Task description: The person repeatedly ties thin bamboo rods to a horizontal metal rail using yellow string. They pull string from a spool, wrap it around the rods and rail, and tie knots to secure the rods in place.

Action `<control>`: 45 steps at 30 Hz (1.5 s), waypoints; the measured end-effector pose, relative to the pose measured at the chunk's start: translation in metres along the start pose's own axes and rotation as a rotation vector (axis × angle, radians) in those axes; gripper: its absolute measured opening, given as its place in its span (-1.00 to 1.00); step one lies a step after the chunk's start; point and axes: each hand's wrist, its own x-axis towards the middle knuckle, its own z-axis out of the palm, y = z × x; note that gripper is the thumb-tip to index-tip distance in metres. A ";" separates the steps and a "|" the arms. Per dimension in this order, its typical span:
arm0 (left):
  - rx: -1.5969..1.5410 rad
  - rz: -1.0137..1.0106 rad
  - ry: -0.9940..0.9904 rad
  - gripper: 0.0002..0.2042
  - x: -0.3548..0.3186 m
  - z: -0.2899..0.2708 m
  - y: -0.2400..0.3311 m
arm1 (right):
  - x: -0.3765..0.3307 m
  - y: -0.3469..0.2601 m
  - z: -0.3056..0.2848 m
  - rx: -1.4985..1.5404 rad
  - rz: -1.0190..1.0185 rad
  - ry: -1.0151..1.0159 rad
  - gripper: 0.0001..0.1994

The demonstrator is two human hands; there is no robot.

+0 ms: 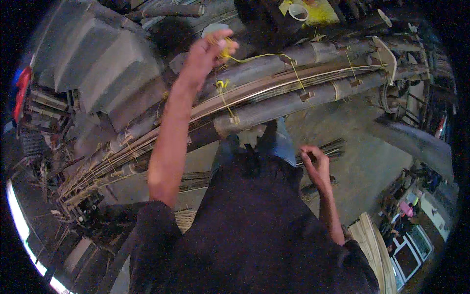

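Observation:
My left hand (208,51) is raised beyond a long frame and closed on a yellow string (259,57). From that hand the string runs right to a tie on the far pole (264,66), then crosses to the near pole (274,110). Both poles are thick, grey-brown and look like bamboo. Between them lie long thin strips (274,88), and other yellow ties span the frame. A knotted yellow tie (222,85) sits just below my left hand. My right hand (316,164) hangs on the near side, apart from the poles, its fingers curled; what they hold, if anything, is hidden.
An upright plate (386,60) stands across the frame's right end. Large grey ridged sheets (103,54) fill the upper left. A white cup (297,12) sits at the back by a yellow patch. Thin rods (330,149) lie below my right hand; pale boards (372,245) are at lower right.

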 end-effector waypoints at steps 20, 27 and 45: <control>0.588 0.433 0.624 -0.72 -0.099 0.111 -0.008 | 0.103 -0.122 0.036 0.292 -0.267 0.115 -0.83; 0.942 0.366 0.388 -0.87 -0.096 0.138 -0.007 | 0.110 -0.108 -0.004 0.152 -0.447 0.059 -0.85; 0.430 0.518 0.655 -0.95 -0.139 -0.018 0.016 | 0.078 -0.083 -0.005 -0.418 -0.588 -0.055 -0.64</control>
